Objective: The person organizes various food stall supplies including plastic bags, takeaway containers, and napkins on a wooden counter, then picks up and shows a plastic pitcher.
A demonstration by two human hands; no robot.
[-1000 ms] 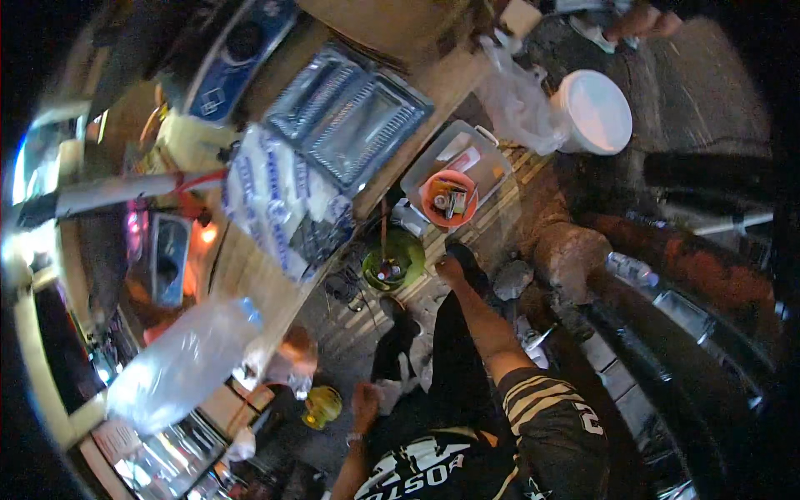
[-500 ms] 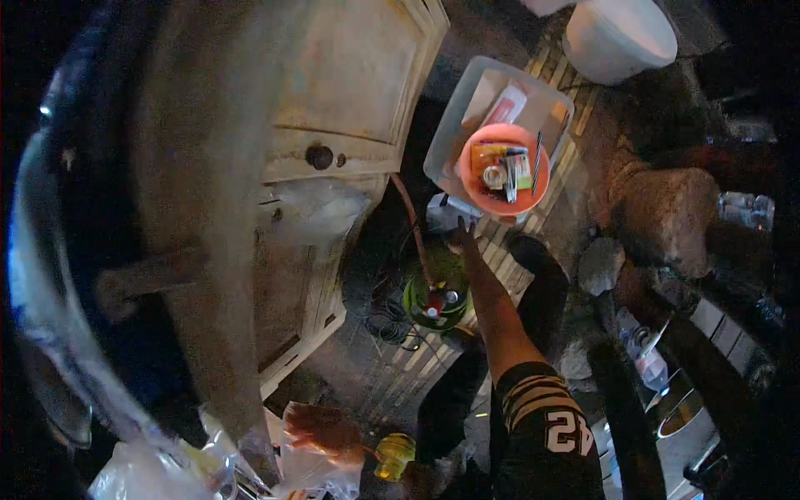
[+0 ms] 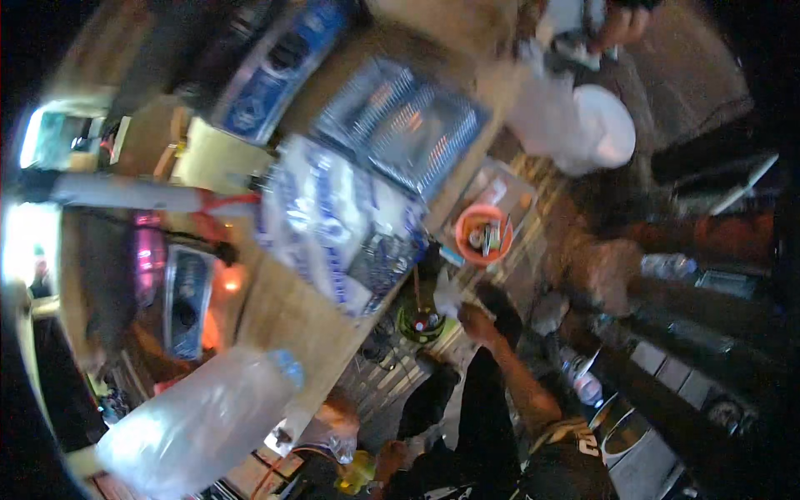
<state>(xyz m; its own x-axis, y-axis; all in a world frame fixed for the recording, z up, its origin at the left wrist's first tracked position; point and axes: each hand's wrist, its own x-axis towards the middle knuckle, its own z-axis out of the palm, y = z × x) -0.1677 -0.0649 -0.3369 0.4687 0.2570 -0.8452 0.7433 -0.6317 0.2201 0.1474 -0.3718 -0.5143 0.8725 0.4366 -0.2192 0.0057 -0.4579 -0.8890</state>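
My right hand (image 3: 479, 323) is closed on a crumpled white piece (image 3: 447, 293), thin like paper or plastic film; its exact kind is blurred. Just beyond it sits an orange bowl (image 3: 461, 250) with small items in it, inside a clear plastic tub (image 3: 523, 185). Below the white piece is a green gas cylinder (image 3: 414, 329) with a hose at its top. My left hand (image 3: 390, 458) hangs low by my leg, close to a yellow-green container (image 3: 356, 473); its fingers are too dark to make out.
A wooden table (image 3: 287, 333) on the left bears clear plastic trays (image 3: 400, 121), white-and-blue plastic packs (image 3: 325, 217) and a large filled plastic bag (image 3: 208, 421). Blue-fronted stoves (image 3: 283, 62) stand farther back. A white bucket (image 3: 604, 125) and another person's hand (image 3: 621, 29) are at upper right.
The view has swung up from the cabinet doors to show the tabletop. My right hand has drawn back from beside the tub, with the white piece now in it.
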